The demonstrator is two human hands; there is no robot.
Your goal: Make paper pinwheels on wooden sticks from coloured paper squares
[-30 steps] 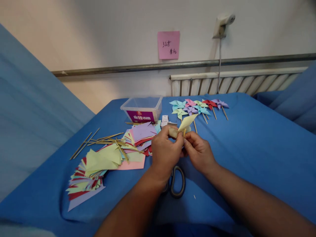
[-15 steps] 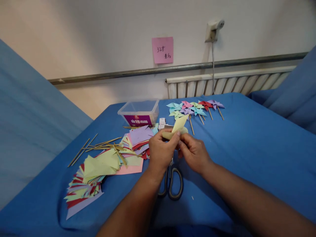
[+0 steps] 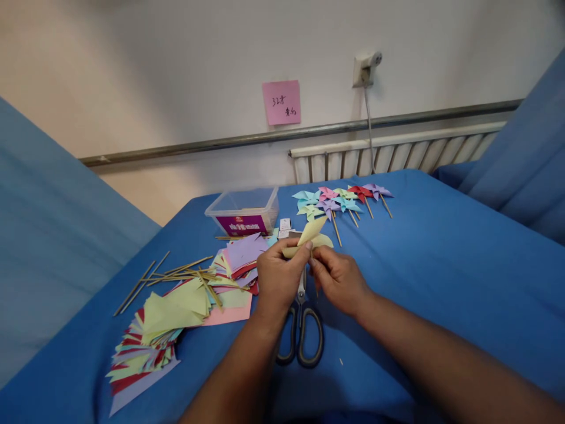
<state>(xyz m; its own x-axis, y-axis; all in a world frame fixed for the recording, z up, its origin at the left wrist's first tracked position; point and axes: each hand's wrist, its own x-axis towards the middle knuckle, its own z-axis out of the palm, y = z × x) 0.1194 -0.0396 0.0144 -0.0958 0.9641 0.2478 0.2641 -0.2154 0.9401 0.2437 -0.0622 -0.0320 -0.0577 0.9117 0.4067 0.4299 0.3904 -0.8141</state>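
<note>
A pale yellow paper pinwheel, its blades curled, is pinched between the thumb and fingers of my left hand. Close against it on the right, my right hand has its thumb and fingers closed just below the paper. What looks like a thin wooden stick shows under those fingers, mostly hidden by them. Dark-handled scissors lie on the table below both hands, blades pointing away and partly covered. Finished pinwheels on sticks, in several colours, lie beyond the hands.
Left of my hands lie stacks of coloured paper and loose wooden sticks. A clear plastic box with a purple label stands behind them, near small white boxes. Blue cloth covers the table; a radiator is behind.
The view has shifted slightly, so the table items sit lower and further left. Both hands stay together at the yellow pinwheel; more of the scissors shows below them.
</note>
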